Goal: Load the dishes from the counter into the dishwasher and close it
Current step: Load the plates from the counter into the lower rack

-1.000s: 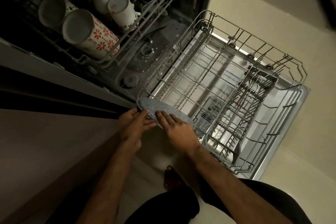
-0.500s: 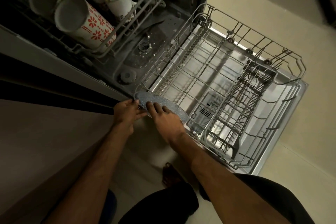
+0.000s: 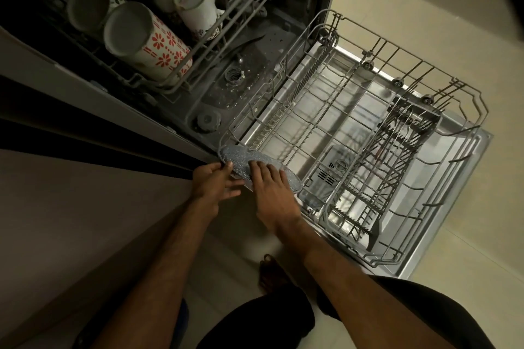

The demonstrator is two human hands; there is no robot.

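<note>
**Open dishwasher** (image 3: 255, 65), upper and right of frame, door lowered. **Lower rack** (image 3: 309, 133), grey coated wire, is drawn out over the steel door at centre right. It bears nothing except the plate at its near-left corner, so loading here is judged barely begun. **Upper rack** (image 3: 226, 34), upper left, same wire, is already stocked. **Basket** (image 3: 397, 156), dark lattice, right; contents indistinct. **Mugs**, tilted: one cylindrical, glazed white with red flowers (image 3: 153, 45); the others plain white. **Plate** (image 3: 243, 159), round, shallow, speckled grey, lies slanted at lower centre, apparently not yet seated between tines. **Left hand** (image 3: 215, 181) pinches its rim. **Right hand** (image 3: 272, 187) lies flat on its face, fingers straight and close together. Remaining: seat the plate, load any further dishes, slide the racks in, shut the door.
</note>
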